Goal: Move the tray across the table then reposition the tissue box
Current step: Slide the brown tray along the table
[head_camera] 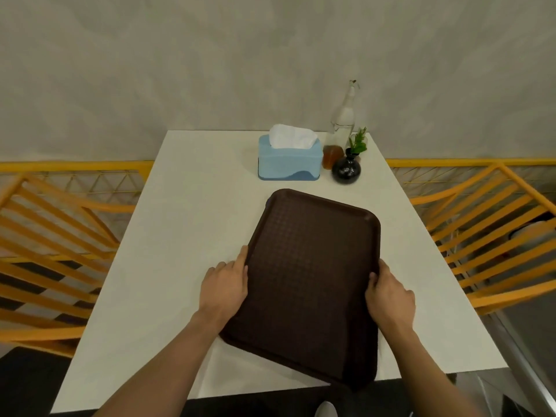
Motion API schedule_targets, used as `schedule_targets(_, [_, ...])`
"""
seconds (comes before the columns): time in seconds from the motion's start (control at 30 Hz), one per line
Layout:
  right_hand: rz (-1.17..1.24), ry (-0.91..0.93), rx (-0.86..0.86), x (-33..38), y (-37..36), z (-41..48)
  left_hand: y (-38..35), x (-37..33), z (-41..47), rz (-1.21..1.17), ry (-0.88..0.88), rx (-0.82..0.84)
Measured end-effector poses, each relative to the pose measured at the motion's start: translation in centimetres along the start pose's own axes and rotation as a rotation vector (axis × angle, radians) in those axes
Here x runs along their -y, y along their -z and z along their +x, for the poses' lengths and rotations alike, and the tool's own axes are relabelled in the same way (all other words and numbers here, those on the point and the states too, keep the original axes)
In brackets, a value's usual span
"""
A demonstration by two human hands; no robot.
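A dark brown plastic tray (310,266) lies skewed on the white table (186,236), its near right corner hanging past the table's front edge. My left hand (224,288) grips the tray's left rim, thumb on top. My right hand (389,299) grips the right rim the same way. A light blue tissue box (288,161) with white tissue sticking out stands at the table's far end, apart from the tray.
Right of the tissue box stand a clear glass bottle (343,115), a small amber jar (332,156) and a black vase with a green sprig (346,168). Orange slatted chairs flank the table on the left (54,236) and right (493,236). A grey wall rises behind.
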State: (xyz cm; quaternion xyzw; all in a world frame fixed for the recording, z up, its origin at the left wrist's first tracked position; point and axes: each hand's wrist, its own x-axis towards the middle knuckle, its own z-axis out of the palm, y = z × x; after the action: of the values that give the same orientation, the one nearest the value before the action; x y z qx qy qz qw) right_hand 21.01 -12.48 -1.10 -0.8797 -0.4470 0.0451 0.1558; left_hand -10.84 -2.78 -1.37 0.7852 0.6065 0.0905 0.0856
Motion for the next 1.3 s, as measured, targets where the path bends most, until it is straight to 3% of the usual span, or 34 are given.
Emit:
schedule_targets(0.4, [-0.018,0.175,0.045,8.8,-3.2,-2.1,1.8,8.9,-5.6,-0.087,0.106,-0.058])
schedule_targets(0.57, [0.066,0.260,0.202,11.5,-3.1,-1.9,2.6,11.7,-6.8,-0.043,0.163,-0.130])
schedule_targets(0.67, [0.131,0.259,0.144,12.0,-2.7,-3.0,2.7,12.8,-6.7,-0.092,0.164,-0.197])
schedule_targets(0.77, [0.101,0.330,0.071,11.8,-2.6,-5.0,2.4,13.0,-6.5,-0.100,0.072,-0.130])
schedule_targets(0.83, [0.048,0.384,0.119,11.3,-3.1,-6.1,1.9,12.8,-6.5,-0.084,0.042,-0.052])
schedule_targets(0.97, [-0.063,0.340,0.267,10.6,-4.6,-7.1,1.0,12.5,-6.5,-0.048,0.107,0.001])
schedule_targets(1.3, [-0.037,0.410,0.287,15.1,-6.5,-3.7,1.4,15.4,-3.6,-0.037,0.197,-0.003])
